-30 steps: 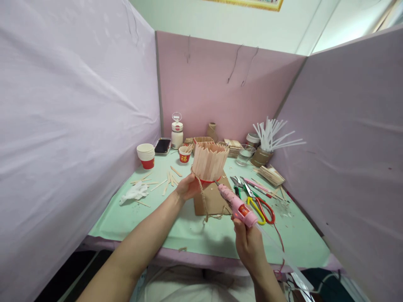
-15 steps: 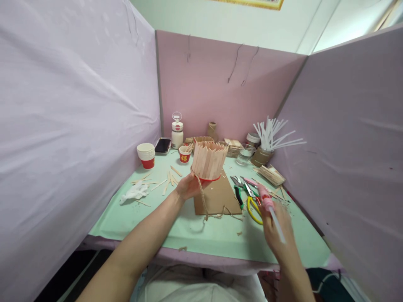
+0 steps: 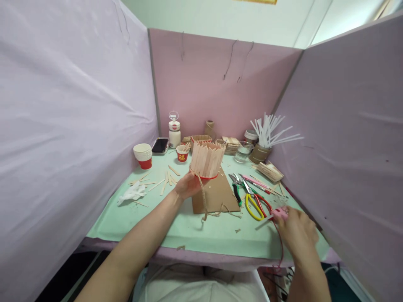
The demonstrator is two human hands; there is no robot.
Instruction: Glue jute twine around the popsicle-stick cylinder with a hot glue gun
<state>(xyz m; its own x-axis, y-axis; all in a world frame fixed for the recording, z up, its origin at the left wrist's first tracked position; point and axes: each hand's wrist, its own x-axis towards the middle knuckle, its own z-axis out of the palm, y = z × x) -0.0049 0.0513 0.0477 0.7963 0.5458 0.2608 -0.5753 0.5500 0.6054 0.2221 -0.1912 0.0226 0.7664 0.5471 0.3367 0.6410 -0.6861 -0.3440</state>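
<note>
My left hand (image 3: pixel 188 184) holds a cup-shaped piece (image 3: pixel 207 160) from below, above the table. Upright wooden slats with jagged tops ring it, and a red rim shows at its base. A braided cord (image 3: pixel 203 195) hangs from its lower left side. At the table's right, my right hand (image 3: pixel 296 228) is closed on a pink glue gun (image 3: pixel 279 213), with a translucent glue stick pointing left and a red cord hanging down. Yellow-handled scissors (image 3: pixel 253 208) and red-handled pliers (image 3: pixel 263 205) lie just left of the glue gun.
Brown cardboard (image 3: pixel 217 197) lies under the held piece. Green-handled cutters (image 3: pixel 236 193) are right of it. Stacked paper cups (image 3: pixel 144 156), tissue (image 3: pixel 132 193) and loose sticks are at left. Behind stand a white bottle (image 3: pixel 174 135), a glass of water (image 3: pixel 243 152) and a jar of white sticks (image 3: pixel 260 154).
My right hand has moved right and slightly down with the glue gun, which has turned so the stick points left. The scissors and pliers are more exposed. My left hand still holds the slatted piece.
</note>
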